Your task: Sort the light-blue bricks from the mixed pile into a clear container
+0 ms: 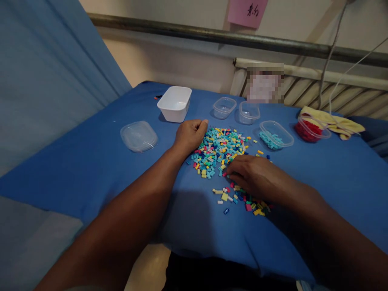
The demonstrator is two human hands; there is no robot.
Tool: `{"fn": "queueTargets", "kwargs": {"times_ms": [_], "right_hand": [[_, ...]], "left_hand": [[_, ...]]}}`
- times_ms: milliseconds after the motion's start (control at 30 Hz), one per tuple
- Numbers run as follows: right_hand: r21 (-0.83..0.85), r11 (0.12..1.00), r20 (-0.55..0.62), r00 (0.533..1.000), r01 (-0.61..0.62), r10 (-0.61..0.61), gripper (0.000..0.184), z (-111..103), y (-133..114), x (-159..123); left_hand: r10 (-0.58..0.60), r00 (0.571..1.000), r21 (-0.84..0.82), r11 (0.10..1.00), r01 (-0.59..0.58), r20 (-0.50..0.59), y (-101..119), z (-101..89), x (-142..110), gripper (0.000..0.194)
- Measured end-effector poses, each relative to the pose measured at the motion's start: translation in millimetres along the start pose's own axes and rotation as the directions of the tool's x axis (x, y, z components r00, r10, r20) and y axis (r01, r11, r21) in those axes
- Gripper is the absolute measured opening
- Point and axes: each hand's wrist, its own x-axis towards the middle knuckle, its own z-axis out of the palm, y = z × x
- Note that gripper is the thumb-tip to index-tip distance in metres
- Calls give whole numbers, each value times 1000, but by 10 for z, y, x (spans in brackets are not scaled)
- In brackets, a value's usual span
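A heap of small toy building bricks (222,145), mostly turquoise with yellow, red, white and dark blue ones, lies on the blue cloth. My left hand (190,135) rests at the heap's left edge with its fingers curled in and the thumb along the top. What it holds, if anything, is hidden. My right hand (251,171) is at the heap's lower right, palm down, fingertips drawn together among the bricks. Whatever they pinch cannot be made out. Below it lies a smaller, looser group of mixed bricks (248,207), partly covered by the hand.
A white tub (175,106) and a clear lid (138,137) stand left. Behind the heap are two clear containers (224,108). To the right, one container holds turquoise bricks (270,140), another red bricks (308,131), beside a yellow cloth (342,123). A radiator (303,87) borders the back.
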Motion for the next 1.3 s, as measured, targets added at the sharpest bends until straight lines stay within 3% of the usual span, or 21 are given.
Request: {"fn": "queueTargets", "kwargs": {"times_ms": [267,367,433,500,533,600,700,800,867,933,1000,1133,1300], "right_hand": [[-16,997,12,997,-80,80,15,-38,-59,43],[22,994,-162,981,-104,106,14,-141,59,-45],[36,984,-379,909,-175,175,12,-256,227,-133],[2,950,-573,778,-313,258,14,-378,456,-224],[-18,923,-639,715,-384,285,14,-430,582,-265],[-38,884,-684,658,-465,317,18,-499,820,-335],[-40,868,-666,660,-495,346,20,-488,1037,-384],[-60,912,-682,684,-405,259,20,-353,977,-338],[-70,961,-638,753,-266,162,23,-221,803,-252],[-63,996,-475,880,-68,30,27,-86,590,-145],[-13,994,-320,941,111,-110,39,22,409,-50],[46,978,-239,953,204,-187,43,79,278,7],[24,989,-320,938,146,-131,43,3,360,-66]], "left_hand": [[-25,1000,-1,1000,25,-6,47,-14,-2,54],[-33,999,-1,999,33,-9,57,-20,-7,54],[-33,999,-5,999,33,-6,46,-17,-4,54],[-31,1000,-14,999,31,2,27,-12,1,53],[-28,1000,-17,999,28,4,17,-10,4,53],[-24,1000,-13,1000,24,5,4,-9,8,53],[-32,999,-1,999,32,-1,11,-15,6,54],[-46,999,8,999,46,2,39,-27,-1,54],[-48,999,9,999,47,6,53,-33,-4,53],[-45,999,4,999,45,8,53,-34,-4,53],[-38,999,0,999,38,7,37,-30,-1,54],[-25,1000,2,1000,25,7,-1,-11,5,53],[-15,1000,-15,1000,15,6,4,-6,8,52]]}}
